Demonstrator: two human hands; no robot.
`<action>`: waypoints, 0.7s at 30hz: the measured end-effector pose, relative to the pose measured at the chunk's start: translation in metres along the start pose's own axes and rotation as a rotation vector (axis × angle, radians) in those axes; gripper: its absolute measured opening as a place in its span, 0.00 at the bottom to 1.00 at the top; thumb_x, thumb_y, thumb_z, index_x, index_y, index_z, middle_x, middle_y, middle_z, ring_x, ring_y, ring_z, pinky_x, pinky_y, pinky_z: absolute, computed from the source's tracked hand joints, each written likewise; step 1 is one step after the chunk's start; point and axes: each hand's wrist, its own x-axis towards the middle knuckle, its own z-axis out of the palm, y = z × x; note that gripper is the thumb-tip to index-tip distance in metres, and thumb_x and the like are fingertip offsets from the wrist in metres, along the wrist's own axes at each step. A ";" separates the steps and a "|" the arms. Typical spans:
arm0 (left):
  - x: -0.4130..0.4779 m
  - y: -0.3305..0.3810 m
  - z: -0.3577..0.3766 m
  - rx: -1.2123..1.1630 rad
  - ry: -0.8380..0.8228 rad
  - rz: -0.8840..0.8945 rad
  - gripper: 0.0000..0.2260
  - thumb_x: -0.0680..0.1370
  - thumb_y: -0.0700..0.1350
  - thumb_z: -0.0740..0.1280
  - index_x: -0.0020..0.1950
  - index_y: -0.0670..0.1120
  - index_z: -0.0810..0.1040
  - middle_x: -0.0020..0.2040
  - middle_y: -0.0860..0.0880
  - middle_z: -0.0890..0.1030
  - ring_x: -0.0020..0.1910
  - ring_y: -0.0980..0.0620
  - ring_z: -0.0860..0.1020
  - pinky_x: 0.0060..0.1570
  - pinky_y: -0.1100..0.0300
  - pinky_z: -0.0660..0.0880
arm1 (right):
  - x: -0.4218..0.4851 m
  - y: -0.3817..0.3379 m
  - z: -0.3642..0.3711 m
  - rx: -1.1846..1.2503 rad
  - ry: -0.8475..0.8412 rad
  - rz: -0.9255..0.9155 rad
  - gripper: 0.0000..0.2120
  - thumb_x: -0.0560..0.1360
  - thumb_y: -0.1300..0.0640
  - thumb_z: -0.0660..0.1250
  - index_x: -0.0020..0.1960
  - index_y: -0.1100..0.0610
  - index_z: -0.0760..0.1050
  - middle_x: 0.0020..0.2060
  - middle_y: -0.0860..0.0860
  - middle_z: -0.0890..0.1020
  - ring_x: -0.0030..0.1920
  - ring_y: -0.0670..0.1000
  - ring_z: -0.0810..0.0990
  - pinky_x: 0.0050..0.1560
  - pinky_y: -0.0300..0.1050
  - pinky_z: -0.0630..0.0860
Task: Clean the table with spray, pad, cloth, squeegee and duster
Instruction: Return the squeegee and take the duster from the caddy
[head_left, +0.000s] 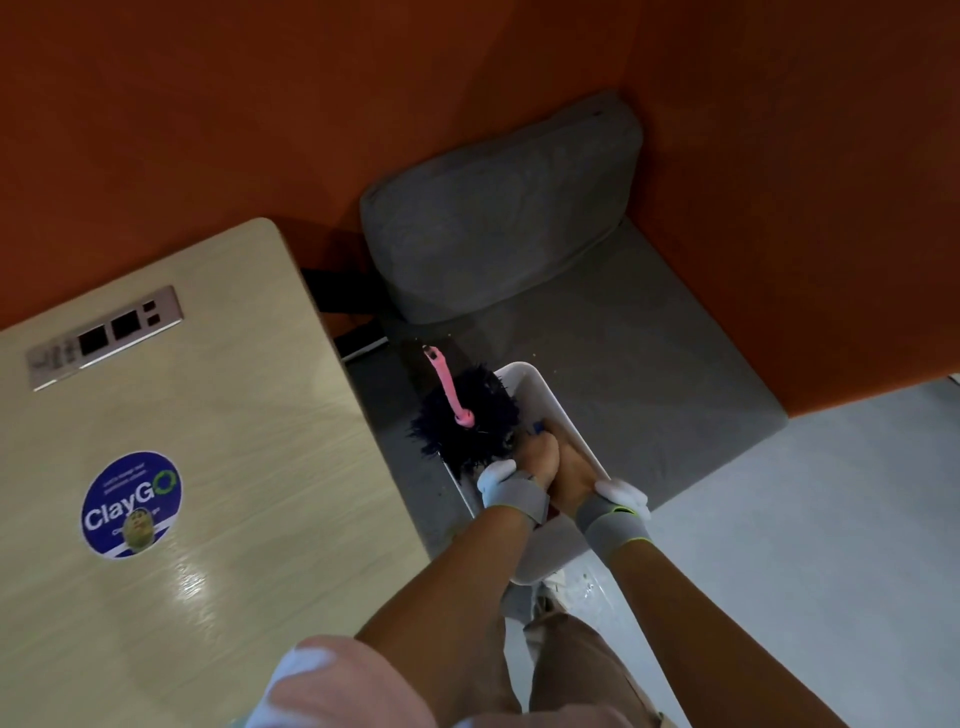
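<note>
Pale wood table (234, 415) stands at the left, with a blue sticker (131, 504) on its top. To its right, a white bin (563, 410) sits on the grey seat (649, 364) and holds the duster (485, 410) (pink handle pointing away, dark fluff spilling over the left rim). The left hand (530, 457) and right hand (571, 475) reach into the bin side by side. Their fingers are hidden, so I cannot tell what they grip.

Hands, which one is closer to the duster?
The left hand, next to the dark fluffy duster; the right hand lies beyond it, nearer the other wall of the white tub.
</note>
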 end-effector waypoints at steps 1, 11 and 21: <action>0.002 -0.001 0.000 0.111 0.028 0.091 0.25 0.77 0.54 0.52 0.70 0.43 0.66 0.71 0.42 0.68 0.69 0.43 0.66 0.70 0.54 0.61 | 0.000 0.001 0.003 -0.007 0.026 -0.024 0.17 0.80 0.59 0.60 0.67 0.61 0.69 0.65 0.59 0.76 0.65 0.59 0.74 0.62 0.49 0.70; -0.002 -0.001 -0.046 2.021 0.274 0.826 0.15 0.82 0.43 0.54 0.65 0.43 0.73 0.63 0.45 0.75 0.64 0.43 0.69 0.67 0.49 0.60 | -0.030 -0.003 0.011 0.168 0.095 -0.048 0.34 0.77 0.48 0.62 0.78 0.54 0.51 0.74 0.60 0.59 0.70 0.61 0.66 0.65 0.48 0.65; -0.001 0.004 -0.064 1.858 0.283 0.693 0.14 0.80 0.39 0.59 0.65 0.38 0.71 0.62 0.43 0.76 0.55 0.49 0.74 0.43 0.74 0.64 | -0.026 -0.003 0.007 0.072 0.043 -0.117 0.37 0.74 0.48 0.66 0.77 0.52 0.53 0.78 0.55 0.46 0.74 0.64 0.58 0.71 0.53 0.62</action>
